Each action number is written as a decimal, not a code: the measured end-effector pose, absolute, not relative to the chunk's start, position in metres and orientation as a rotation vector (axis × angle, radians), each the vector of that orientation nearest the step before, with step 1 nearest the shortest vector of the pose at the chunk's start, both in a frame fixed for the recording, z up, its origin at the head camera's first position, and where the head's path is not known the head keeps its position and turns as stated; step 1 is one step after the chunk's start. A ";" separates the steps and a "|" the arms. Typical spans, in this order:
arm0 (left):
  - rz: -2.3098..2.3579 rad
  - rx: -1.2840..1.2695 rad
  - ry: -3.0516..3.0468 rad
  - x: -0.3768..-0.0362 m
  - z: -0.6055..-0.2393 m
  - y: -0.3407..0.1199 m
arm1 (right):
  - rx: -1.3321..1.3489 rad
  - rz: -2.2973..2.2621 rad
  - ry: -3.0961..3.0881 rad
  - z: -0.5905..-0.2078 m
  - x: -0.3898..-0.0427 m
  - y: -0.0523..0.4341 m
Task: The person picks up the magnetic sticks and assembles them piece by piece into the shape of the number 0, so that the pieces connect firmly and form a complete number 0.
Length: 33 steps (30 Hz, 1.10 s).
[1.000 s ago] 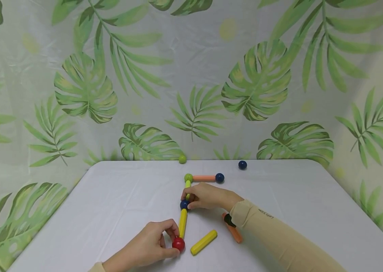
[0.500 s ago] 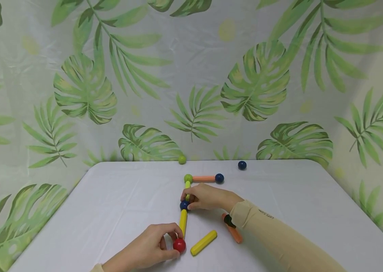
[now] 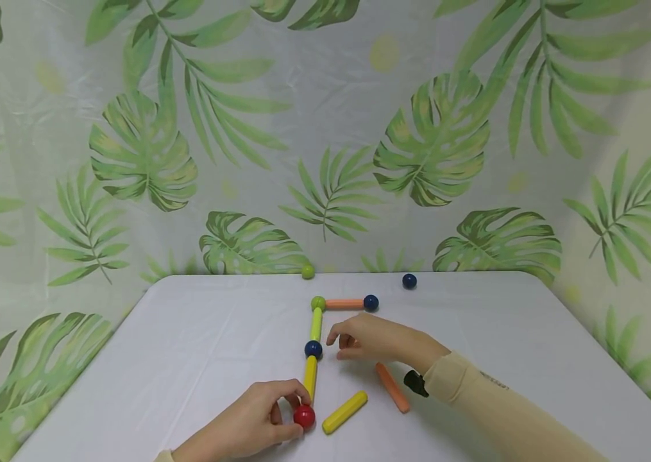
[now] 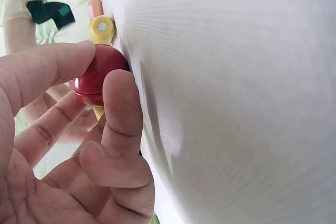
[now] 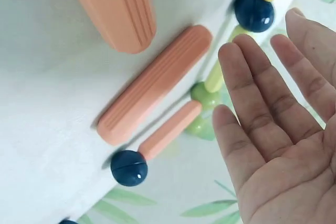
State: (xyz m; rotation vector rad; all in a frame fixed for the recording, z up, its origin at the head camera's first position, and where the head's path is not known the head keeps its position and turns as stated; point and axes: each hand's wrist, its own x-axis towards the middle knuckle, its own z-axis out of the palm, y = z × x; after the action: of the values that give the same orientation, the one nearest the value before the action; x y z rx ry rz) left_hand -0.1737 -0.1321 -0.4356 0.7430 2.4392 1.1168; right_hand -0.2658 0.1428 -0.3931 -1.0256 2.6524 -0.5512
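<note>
My left hand (image 3: pixel 262 414) pinches a red ball (image 3: pixel 304 417) between thumb and fingers, low at the tabletop. The ball sits at the near end of a yellow stick (image 3: pixel 310 378). That stick leads up to a dark blue ball (image 3: pixel 313 349), then a yellow-green stick (image 3: pixel 316 324) and a green ball (image 3: pixel 318 303). From there an orange stick (image 3: pixel 344 304) runs right to another blue ball (image 3: pixel 371 303). My right hand (image 3: pixel 383 337) hovers just right of the middle blue ball, holding nothing, fingers loosely bent. In the right wrist view its palm (image 5: pixel 289 166) shows bare.
A loose yellow stick (image 3: pixel 345 412) and a loose orange stick (image 3: pixel 392 388) lie right of the chain. The right wrist view shows another loose orange stick (image 5: pixel 157 87). At the far table edge sit a green ball (image 3: pixel 308 271) and a blue ball (image 3: pixel 409 281).
My right hand has let go of the middle blue ball and drawn back to the right. The left hand still holds the red ball, which shifted slightly toward me early on.
</note>
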 end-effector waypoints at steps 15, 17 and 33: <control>1.126 0.817 2.443 -0.175 -0.437 -0.134 | -1.024 -0.489 2.601 -0.391 -0.212 0.164; 1.121 0.811 2.446 -0.175 -0.436 -0.134 | -1.035 -0.466 2.599 -0.392 -0.208 0.165; 1.125 0.774 2.428 -0.175 -0.436 -0.134 | -1.052 -0.392 2.631 -0.407 -0.193 0.164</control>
State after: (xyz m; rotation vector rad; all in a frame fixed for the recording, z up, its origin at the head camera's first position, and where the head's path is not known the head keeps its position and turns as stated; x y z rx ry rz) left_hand -0.1746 -0.1343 -0.4357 0.7741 2.4277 1.1247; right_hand -0.1925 0.1637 -0.4066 -1.0519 2.6314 -0.3923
